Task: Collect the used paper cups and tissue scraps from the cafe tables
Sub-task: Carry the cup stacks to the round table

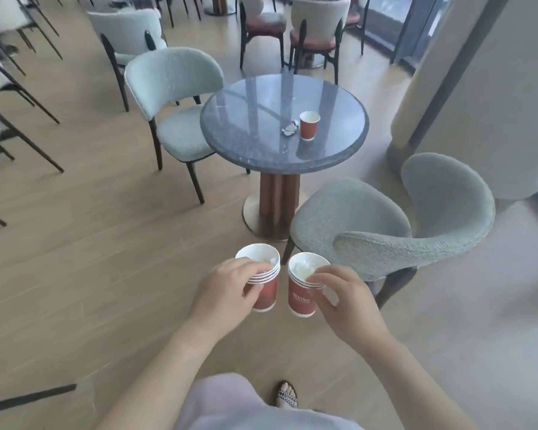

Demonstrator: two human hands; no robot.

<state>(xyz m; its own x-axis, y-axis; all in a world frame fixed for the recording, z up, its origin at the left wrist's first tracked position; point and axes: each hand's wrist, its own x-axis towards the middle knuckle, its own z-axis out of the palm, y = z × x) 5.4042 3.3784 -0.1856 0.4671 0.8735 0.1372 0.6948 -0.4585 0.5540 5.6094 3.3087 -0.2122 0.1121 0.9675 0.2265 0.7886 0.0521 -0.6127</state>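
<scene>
My left hand (230, 285) grips a stack of red paper cups (266, 293) by the rims, with white tissue inside the top cup. My right hand (342, 297) grips a second stack of red paper cups (300, 297), also with tissue in it. Both stacks hang side by side over the floor in front of me. Ahead, a single red paper cup (308, 125) stands upright on the round grey table (249, 119). A crumpled tissue scrap (290, 129) lies just left of that cup.
A grey-green chair (385, 225) stands between me and the table on the right. Another chair (174, 97) is at the table's left. More chairs and tables fill the back and left. A pillar (479, 72) rises on the right. Wooden floor lies before me.
</scene>
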